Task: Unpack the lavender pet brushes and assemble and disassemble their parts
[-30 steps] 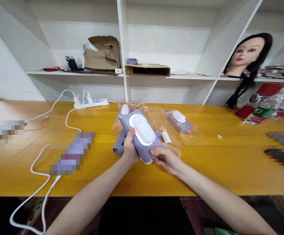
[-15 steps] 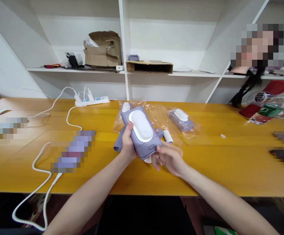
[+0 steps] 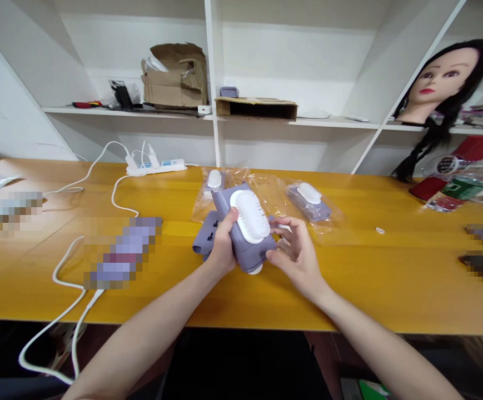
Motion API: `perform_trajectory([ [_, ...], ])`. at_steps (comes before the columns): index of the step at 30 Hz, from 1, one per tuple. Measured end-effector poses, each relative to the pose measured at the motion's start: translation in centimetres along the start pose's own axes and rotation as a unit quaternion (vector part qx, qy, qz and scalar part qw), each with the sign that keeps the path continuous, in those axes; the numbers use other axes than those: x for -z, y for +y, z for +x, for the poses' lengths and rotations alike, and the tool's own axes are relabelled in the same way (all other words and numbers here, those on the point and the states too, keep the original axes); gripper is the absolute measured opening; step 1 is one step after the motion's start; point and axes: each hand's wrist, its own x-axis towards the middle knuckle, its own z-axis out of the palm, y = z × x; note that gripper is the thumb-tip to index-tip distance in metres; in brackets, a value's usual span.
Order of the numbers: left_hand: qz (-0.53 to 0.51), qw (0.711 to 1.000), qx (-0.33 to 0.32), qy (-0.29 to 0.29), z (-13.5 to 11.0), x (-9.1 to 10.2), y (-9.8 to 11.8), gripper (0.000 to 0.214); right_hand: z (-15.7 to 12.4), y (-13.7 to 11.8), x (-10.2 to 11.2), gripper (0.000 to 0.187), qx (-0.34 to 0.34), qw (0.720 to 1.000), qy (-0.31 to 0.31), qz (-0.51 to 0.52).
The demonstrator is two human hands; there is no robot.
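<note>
Lavender bristle brush (image 3: 247, 239) sits over the yellow wooden surface (image 3: 370, 278), its long axis tilted, top end pointing away and leaning left. The left hand (image 3: 224, 250) is closed around its body; the right hand (image 3: 295, 253) is open, thumb against the lower end. Beyond, a second brush (image 3: 308, 199) lies in a clear plastic bag (image 3: 332, 214).

hands: bare, five-fingered | left hand (image 3: 224, 250), right hand (image 3: 295, 256): no gloves | left forearm (image 3: 141, 333), right forearm (image 3: 374, 347): bare, slim, sleeves out of frame | torso: dark garment (image 3: 241, 361), lower frame edge
</note>
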Motion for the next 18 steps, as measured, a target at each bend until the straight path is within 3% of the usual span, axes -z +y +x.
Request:
perform_trajectory([
  [4, 0.033, 0.999, -0.023, -0.018, -0.1, 0.0, -0.3, 0.066, 0.6, -0.2, 0.0, 0.044, -0.169, 0.977, -0.066, 0.112],
  [9, 0.057, 0.996, -0.013, -0.061, -0.4, 0.2, -0.1, 0.069, 0.8, -0.3, 0.1, 0.044, -0.306, 0.911, -0.137, 0.239],
  [13, 0.084, 0.995, 0.016, -0.048, -0.1, 0.3, -0.2, 0.078, 0.9, -0.2, 0.0, 0.035, -0.316, 0.906, -0.112, 0.259],
  [16, 0.103, 0.993, -0.055, -0.022, 0.1, 0.4, -0.6, 0.072, 1.2, -0.1, 0.0, 0.032, -0.277, 0.927, -0.053, 0.248],
  [18, 0.138, 0.985, -0.088, -0.046, 0.0, 0.6, -1.0, 0.063, 1.4, 0.1, 0.2, 0.034, -0.257, 0.937, -0.003, 0.235],
])
